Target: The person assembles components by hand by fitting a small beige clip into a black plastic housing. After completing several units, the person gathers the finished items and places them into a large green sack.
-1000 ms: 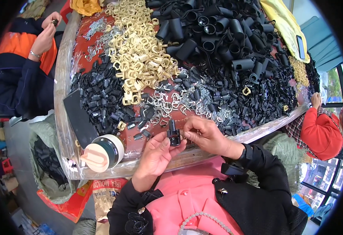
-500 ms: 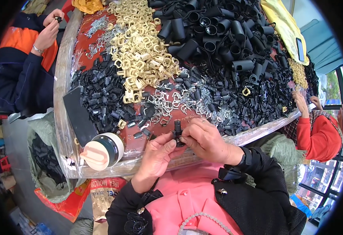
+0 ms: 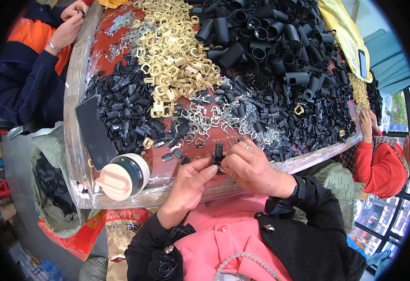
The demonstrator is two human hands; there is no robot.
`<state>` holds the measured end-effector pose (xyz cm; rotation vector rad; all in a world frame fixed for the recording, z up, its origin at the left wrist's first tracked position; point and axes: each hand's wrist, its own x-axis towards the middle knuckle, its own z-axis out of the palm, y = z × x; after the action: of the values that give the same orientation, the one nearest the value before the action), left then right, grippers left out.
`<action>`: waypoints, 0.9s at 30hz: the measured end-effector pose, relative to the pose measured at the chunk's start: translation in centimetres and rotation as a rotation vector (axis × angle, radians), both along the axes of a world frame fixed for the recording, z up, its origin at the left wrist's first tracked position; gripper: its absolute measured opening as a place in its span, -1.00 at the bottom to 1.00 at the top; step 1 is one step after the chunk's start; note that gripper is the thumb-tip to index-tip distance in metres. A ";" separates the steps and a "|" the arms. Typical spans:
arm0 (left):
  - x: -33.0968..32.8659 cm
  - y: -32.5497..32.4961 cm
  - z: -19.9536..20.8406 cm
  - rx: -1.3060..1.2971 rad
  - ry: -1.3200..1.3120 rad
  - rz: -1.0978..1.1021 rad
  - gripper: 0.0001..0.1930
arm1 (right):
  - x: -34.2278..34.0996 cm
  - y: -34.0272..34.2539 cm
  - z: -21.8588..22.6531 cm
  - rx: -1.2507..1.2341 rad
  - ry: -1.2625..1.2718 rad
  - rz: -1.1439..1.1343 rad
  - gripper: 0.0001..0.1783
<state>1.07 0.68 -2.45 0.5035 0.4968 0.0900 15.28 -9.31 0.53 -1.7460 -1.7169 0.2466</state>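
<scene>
A small black plastic part [image 3: 218, 152] stands upright between my hands, over the near edge of the table. My left hand [image 3: 192, 181] pinches its lower end between thumb and fingers. My right hand [image 3: 255, 169] is closed against the part's other side, with its fingertips at the base. Those fingers hide whatever else they grip. Just beyond my hands lie bent silver metal clips [image 3: 206, 121] and loose black plastic pieces [image 3: 168, 156]. A pale yellow ring-shaped piece [image 3: 148, 143] rests to their left.
Pale yellow ring pieces [image 3: 179, 61], black tubes [image 3: 291, 35] and small black parts [image 3: 125, 105] are heaped across the table. A jar with a cream lid [image 3: 120, 180] and a dark flat slab [image 3: 95, 133] stand at left. Co-workers' hands [image 3: 67, 33] are at far left and right [image 3: 367, 124].
The view has shifted slightly. My hands keep the black part between them, and my right fingertips have moved lower around its base. The co-worker's hands at right have come closer together.
</scene>
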 end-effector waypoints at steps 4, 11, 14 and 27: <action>-0.3 0.4 0.3 0.004 0.004 0.014 -0.71 | 0.5 0.4 -0.2 -0.145 0.271 0.010 -0.84; -1.8 1.3 0.9 0.036 -0.005 -0.026 -0.69 | 2.5 2.7 -2.3 -0.295 1.050 0.147 -0.83; -2.8 2.1 1.0 0.097 -0.025 -0.095 -0.69 | 2.9 6.3 -1.4 0.005 0.416 0.199 -0.84; -3.4 2.2 0.5 0.165 0.052 -0.026 -0.69 | 4.8 11.7 -3.8 0.036 -0.438 -0.122 -0.57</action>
<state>-2.30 2.89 -1.96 0.6749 0.5361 0.0934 20.12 2.43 -3.23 -1.9726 -1.8847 -0.2376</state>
